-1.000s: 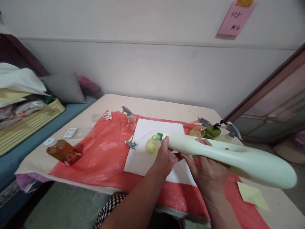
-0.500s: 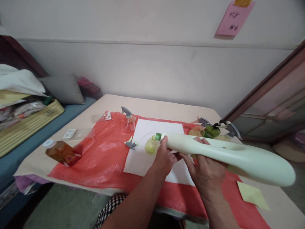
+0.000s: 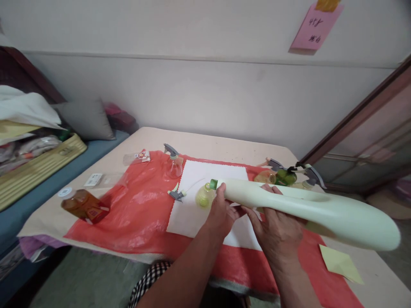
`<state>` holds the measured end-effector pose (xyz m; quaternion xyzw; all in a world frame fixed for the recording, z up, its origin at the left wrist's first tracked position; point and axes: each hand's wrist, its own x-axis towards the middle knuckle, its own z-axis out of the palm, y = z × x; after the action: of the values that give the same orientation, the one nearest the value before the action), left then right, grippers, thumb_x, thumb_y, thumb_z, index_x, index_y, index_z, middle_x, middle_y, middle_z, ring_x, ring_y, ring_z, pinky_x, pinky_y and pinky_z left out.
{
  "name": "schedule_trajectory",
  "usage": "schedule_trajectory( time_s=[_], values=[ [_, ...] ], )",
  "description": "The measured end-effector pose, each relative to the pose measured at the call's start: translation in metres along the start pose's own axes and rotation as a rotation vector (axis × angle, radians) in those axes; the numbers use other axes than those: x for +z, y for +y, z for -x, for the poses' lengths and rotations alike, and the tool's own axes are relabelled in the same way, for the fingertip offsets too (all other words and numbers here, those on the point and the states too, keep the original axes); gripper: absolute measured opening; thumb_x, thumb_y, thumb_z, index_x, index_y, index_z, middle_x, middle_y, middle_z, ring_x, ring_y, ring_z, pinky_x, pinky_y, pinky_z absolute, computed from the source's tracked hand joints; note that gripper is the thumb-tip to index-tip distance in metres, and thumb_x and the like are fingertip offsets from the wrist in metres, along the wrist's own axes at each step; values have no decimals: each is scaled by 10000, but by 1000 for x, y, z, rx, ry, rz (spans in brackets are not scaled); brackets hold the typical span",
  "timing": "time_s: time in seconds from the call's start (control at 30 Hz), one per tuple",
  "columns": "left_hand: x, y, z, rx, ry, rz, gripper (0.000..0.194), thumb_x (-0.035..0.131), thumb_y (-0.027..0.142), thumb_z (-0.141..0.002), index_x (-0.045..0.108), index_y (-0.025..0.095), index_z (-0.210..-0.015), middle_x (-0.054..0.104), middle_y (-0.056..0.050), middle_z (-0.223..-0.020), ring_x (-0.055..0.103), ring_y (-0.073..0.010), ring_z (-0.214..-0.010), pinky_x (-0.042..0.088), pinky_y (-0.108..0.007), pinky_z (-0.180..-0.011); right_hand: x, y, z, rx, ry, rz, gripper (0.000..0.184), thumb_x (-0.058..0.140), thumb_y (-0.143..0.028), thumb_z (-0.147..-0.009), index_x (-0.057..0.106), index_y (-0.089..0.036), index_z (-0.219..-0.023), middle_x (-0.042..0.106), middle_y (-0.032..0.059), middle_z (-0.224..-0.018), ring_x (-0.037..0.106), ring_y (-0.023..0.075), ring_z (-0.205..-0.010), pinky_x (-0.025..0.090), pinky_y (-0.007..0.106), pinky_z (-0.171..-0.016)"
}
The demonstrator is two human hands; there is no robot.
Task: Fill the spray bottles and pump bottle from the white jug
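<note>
A large pale green jug (image 3: 308, 209) with a built-in handle is held tipped on its side above the table. Its green spout (image 3: 213, 184) meets the mouth of a small round yellow-green bottle (image 3: 203, 197) standing on a white cloth (image 3: 199, 201). My left hand (image 3: 221, 211) is closed round the jug's neck just behind the spout. My right hand (image 3: 278, 229) grips the jug's body from below. A grey trigger sprayer head (image 3: 178, 194) with its thin tube lies on the cloth just left of the small bottle.
A red plastic sheet (image 3: 135, 209) covers the table. On it stand a clear spray bottle (image 3: 174, 161) at the back and several spray bottles (image 3: 285, 175) at the right. An amber bottle (image 3: 84, 205) lies at the left edge. A yellow paper (image 3: 340, 263) lies right.
The jug and both hands have stayed almost where they were; the jug's neck has shifted very slightly left toward the small bottle.
</note>
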<state>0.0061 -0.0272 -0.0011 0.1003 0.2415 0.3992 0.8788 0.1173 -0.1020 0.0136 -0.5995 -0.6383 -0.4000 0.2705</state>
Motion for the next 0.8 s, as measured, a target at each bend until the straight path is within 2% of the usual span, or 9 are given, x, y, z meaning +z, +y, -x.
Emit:
schedule_trajectory(
  time_s=[0.13,0.5,0.8],
  values=[
    [1,0,0,2,1,4,496,498,566,-942,634,154,-1184,659,-153,-1212,680,-273,-1044,595,-388,-853,0,0,-1,-9,5,0,655,681,-373,-924,465,-88,-1472,669,200,-1293,639,354,-1216,460,481,-1054],
    [1,2,-1,-16,8,11,485,482,568,-943,641,157,-1147,683,-137,-1117,689,-275,-979,592,-396,-824,-4,-1,-8,-14,9,29,613,700,-383,-915,521,-69,-1410,680,190,-1278,663,341,-1179,492,446,-1000],
    [-1,1,-1,-9,-16,26,499,491,560,-945,634,141,-1174,688,-145,-1093,695,-282,-963,593,-397,-821,-5,-1,-10,-20,12,21,612,705,-382,-910,530,-64,-1403,688,189,-1261,660,347,-1180,450,471,-1059]
  ],
)
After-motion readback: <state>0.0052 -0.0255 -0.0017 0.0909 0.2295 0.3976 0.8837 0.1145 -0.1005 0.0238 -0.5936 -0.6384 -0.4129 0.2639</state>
